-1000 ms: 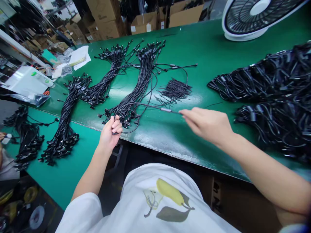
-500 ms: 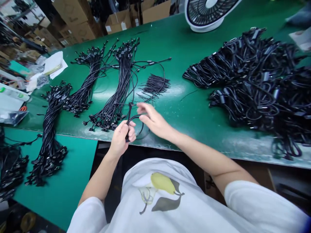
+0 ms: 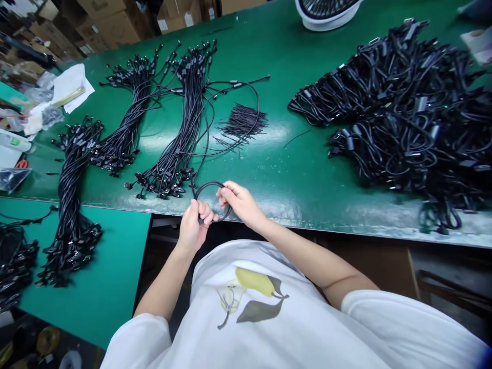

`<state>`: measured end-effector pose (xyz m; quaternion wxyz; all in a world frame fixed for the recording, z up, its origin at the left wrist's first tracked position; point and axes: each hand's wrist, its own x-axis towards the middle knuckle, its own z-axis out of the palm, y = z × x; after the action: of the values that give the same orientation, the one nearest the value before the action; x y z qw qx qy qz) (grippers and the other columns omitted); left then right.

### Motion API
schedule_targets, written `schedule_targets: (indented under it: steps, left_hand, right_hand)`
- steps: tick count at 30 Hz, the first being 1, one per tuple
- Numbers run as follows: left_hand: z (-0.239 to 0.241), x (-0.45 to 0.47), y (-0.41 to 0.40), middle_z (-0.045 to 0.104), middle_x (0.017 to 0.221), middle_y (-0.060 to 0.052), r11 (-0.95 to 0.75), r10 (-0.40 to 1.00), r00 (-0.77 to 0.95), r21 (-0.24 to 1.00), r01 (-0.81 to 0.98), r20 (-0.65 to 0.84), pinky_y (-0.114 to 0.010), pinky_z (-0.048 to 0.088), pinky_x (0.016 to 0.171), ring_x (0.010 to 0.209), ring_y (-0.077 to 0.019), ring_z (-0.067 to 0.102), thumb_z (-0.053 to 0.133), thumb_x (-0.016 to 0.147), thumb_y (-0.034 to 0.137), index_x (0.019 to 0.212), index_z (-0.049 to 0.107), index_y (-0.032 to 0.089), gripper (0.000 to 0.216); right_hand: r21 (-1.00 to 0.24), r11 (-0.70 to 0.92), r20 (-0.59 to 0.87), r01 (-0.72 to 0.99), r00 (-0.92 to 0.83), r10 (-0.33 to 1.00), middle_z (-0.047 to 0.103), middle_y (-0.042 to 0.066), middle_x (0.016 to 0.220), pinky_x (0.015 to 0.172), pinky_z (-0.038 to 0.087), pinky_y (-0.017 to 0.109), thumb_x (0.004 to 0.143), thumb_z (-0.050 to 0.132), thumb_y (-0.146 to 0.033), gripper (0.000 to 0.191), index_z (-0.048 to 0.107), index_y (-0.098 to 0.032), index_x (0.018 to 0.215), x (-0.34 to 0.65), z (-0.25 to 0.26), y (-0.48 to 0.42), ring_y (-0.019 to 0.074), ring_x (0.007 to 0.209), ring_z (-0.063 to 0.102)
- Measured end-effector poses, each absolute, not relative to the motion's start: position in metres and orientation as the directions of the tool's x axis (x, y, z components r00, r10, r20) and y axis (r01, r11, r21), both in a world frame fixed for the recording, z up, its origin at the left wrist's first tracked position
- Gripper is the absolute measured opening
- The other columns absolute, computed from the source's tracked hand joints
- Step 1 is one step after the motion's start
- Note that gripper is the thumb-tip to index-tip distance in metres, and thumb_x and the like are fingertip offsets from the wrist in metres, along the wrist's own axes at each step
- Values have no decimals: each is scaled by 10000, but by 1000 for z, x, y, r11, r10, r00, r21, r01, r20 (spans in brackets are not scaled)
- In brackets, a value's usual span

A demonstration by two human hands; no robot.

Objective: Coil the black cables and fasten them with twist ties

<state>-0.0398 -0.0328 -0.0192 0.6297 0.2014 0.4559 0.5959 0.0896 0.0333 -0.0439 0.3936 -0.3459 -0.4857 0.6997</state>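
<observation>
A black cable (image 3: 209, 184) is bent into a loop between my two hands, just over the front edge of the green table (image 3: 284, 189). My left hand (image 3: 195, 223) is closed around the cable on the left side of the loop, and a stretch of it rises above the fist. With fingers pinched together, my right hand (image 3: 239, 202) grips the loop's right side. Beyond my hands lies a pile of thin black ties (image 3: 246, 121). A bundle of black cables with connectors (image 3: 188, 113) rests to the upper left of my left hand.
More cable bundles (image 3: 130, 113) lie at the left, one (image 3: 73, 200) reaching over a lower green surface (image 3: 119, 256). A large heap of coiled cables (image 3: 415, 128) covers the right side. A white fan (image 3: 326, 20) stands at the back, and papers (image 3: 73, 87) lie far left.
My right hand has closed from spread fingers onto the loop, moving down towards the table edge. The cable forms a rounder coil. The whole view has shifted slightly.
</observation>
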Motion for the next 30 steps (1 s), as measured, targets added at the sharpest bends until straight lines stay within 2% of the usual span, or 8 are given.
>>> schedule_targets:
  steps: [6,8,10,12,17,23,26,30]
  left_hand:
    - [-24,-25,-41,602,858,-49,336,917,-19,795,-505,-400,-292,495,743,785,-148,574,601,848,576,593,435,168,509]
    - [-24,-20,-44,614,929,-63,331,925,13,793,-511,-379,-292,489,753,854,-165,576,622,828,586,574,413,167,532]
    - [-23,-19,-43,579,824,-41,319,936,38,799,-509,-349,-279,473,722,779,-152,545,642,809,591,570,428,169,530]
    - [-23,-22,-40,500,685,-9,305,946,52,827,-473,-319,-267,446,678,675,-136,482,653,790,604,563,453,171,529]
    - [-24,-28,-34,470,628,-10,300,954,115,867,-398,-278,-282,421,657,652,-146,458,648,771,641,544,465,173,551]
    - [-16,-14,-36,614,778,-30,392,918,274,767,-507,-288,-323,474,644,618,-153,561,709,758,583,830,553,188,431]
    - [-13,-12,-34,634,816,-48,447,893,305,738,-506,-332,-320,478,618,626,-164,585,724,749,577,1008,593,174,496]
    - [-17,-17,-30,656,903,-99,498,867,318,699,-513,-384,-299,477,622,715,-179,615,667,821,538,1004,633,137,442]
  right_hand:
    - [-999,28,34,-27,-294,955,476,-23,679,627,409,245,961,364,-586,442,414,-216,725,83,-44,21,105,608,456]
    - [-988,157,151,1,-266,952,564,30,853,735,441,262,981,346,-537,407,472,-208,778,83,-39,25,126,757,533]
    - [-980,198,195,-23,-316,928,609,75,1061,839,454,277,998,334,-490,357,529,-201,920,86,-32,27,143,935,587]
    - [-988,155,150,-24,-440,885,642,85,1126,867,465,288,1006,329,-466,315,505,-205,1022,91,-24,27,152,1004,618]
    - [-991,75,-10,110,-625,781,711,70,968,662,503,260,992,375,-459,252,442,-217,997,108,-2,28,153,760,667]
    - [-947,-299,-120,-119,-732,671,707,54,1023,407,416,160,1001,388,-424,417,347,-240,1373,114,14,43,95,628,623]
    - [-884,-404,-114,-236,-728,676,666,24,868,473,469,149,991,423,-458,376,458,-191,1252,110,11,50,105,725,644]
    - [-874,-389,-75,-289,-712,698,619,-8,795,642,540,194,966,476,-492,329,517,-167,999,106,2,57,89,720,640]
